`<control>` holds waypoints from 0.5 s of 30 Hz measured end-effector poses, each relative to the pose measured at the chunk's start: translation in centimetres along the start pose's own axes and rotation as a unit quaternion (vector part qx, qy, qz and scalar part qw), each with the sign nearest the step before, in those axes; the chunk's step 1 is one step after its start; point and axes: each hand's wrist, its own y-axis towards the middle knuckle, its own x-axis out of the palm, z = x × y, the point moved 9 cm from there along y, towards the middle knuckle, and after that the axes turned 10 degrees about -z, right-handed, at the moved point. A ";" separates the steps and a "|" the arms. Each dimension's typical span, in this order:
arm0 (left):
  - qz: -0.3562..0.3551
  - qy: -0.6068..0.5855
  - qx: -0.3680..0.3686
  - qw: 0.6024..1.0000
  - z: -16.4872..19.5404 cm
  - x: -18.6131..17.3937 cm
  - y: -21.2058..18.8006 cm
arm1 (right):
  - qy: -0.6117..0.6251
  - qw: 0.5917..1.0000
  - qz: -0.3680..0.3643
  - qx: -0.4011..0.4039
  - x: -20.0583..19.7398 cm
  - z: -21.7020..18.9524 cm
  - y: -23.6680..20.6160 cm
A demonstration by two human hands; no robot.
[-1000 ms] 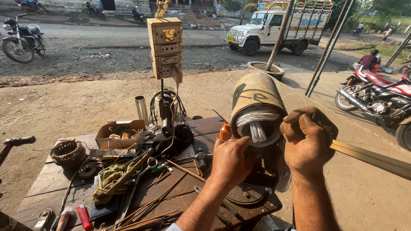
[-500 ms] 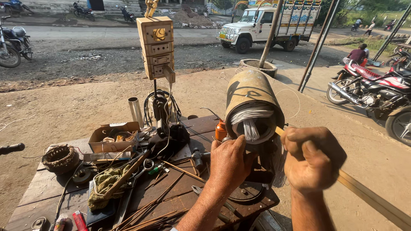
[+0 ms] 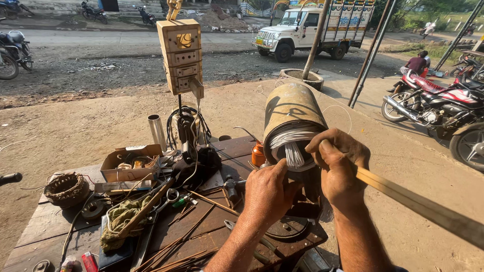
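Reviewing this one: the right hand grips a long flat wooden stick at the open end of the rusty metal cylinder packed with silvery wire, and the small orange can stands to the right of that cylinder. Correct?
One detail is wrong. In the head view the small orange can stands left of the rusty metal cylinder, not right. The rest holds: the right hand grips the long flat wooden stick at the cylinder's open end, packed with silvery wire.

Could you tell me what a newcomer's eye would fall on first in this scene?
Most striking is the rusty metal cylinder at centre, pale wire windings bundled at its open end. The right hand grips a long flat wooden strip against the windings, while the left hand rests just below the cylinder. Left of them, a cluttered wooden workbench carries a cardboard box.
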 end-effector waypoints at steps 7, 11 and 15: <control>0.034 -0.006 0.017 0.999 0.7 -0.4 0.0 | -0.115 0.992 -0.008 0.046 2.0 -5.1 -7.1; 0.019 0.001 0.009 1.000 0.8 -0.2 -0.1 | -0.021 0.996 0.059 -0.071 0.0 -6.4 -7.0; 0.005 0.000 0.015 1.000 0.9 -0.7 0.1 | 0.000 0.985 0.027 -0.172 -1.1 -2.3 -2.9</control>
